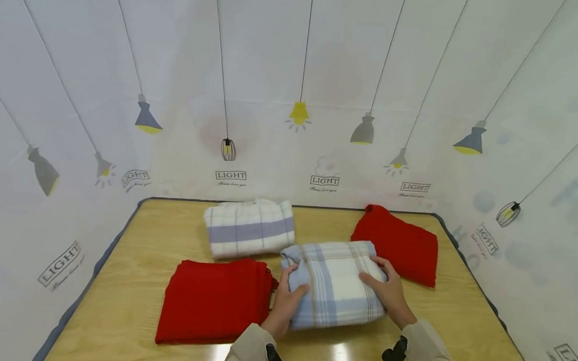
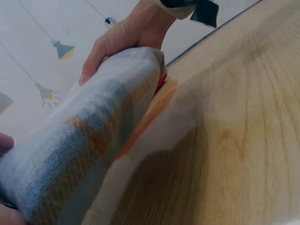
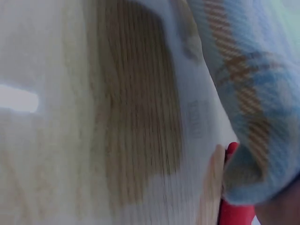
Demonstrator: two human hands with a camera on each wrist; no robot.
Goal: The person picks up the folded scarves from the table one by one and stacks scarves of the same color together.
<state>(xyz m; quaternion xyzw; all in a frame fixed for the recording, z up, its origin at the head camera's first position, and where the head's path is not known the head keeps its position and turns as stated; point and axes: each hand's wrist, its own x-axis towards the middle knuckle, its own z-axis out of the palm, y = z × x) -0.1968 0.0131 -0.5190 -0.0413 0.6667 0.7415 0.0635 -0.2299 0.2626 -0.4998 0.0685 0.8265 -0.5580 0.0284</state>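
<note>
Both hands hold a thick, folded blue-and-white plaid cloth (image 1: 335,283) by its two sides. My left hand (image 1: 286,303) grips the left side, thumb on top. The right hand (image 1: 387,292) grips the opposite side, its thumb also on the upper face. In the left wrist view, the plaid cloth (image 2: 89,136) hangs above the wooden table with its shadow below; the right hand (image 2: 129,35) shows at the far end, while the left fingers (image 2: 5,142) peek in at the edge. The right wrist view shows a curled fold of the cloth (image 3: 258,108).
A folded red cloth (image 1: 213,302) with a fringed edge lies left of the hands. Behind sits a white folded cloth (image 1: 249,229) with a lavender band. Another red cloth (image 1: 401,245) lies at the back right. Lamp-printed fabric walls (image 1: 267,121) enclose the wooden table (image 1: 117,307).
</note>
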